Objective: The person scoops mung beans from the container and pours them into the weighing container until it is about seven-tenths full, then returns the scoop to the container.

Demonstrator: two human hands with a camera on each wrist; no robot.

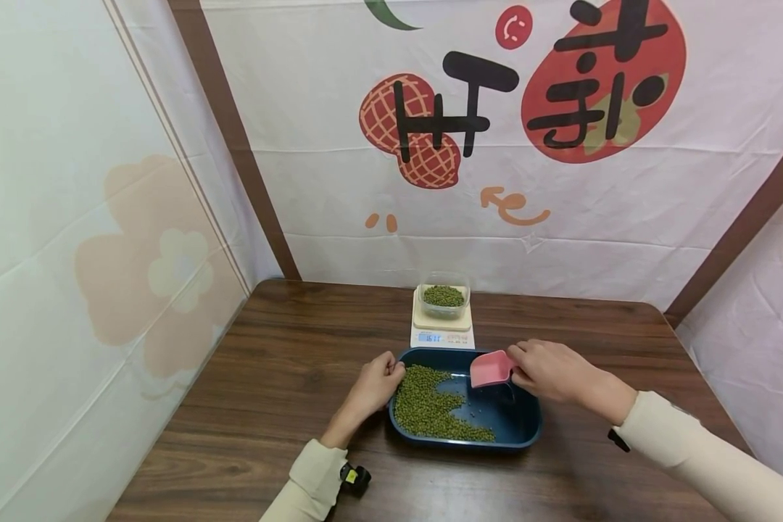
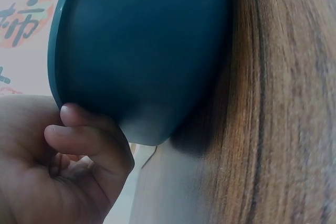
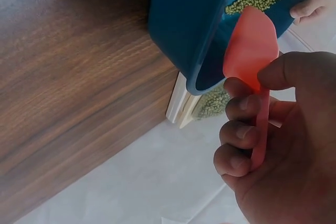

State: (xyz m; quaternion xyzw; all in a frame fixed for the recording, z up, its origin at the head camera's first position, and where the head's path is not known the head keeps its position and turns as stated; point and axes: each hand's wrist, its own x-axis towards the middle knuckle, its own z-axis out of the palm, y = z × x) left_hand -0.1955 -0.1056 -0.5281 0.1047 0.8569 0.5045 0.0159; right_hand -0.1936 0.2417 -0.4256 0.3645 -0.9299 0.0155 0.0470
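Note:
A dark blue tray (image 1: 522,433) holds a layer of green mung beans (image 1: 424,409), heaped along its left side and front; the right part shows bare bottom. My left hand (image 1: 376,380) grips the tray's left rim, fingers curled at the edge in the left wrist view. With my right hand (image 1: 551,370) I hold a pink scoop (image 1: 491,369) by its handle, over the tray's right back part. In the right wrist view the fingers wrap the handle and the thumb (image 3: 278,72) presses near the scoop's bowl. No beans show in the scoop.
Behind the tray stands a white kitchen scale (image 1: 421,338) with a lit display. A clear plastic container (image 1: 454,312) with more mung beans sits on it. The wooden table (image 1: 287,362) ends at a printed cloth wall (image 1: 339,264).

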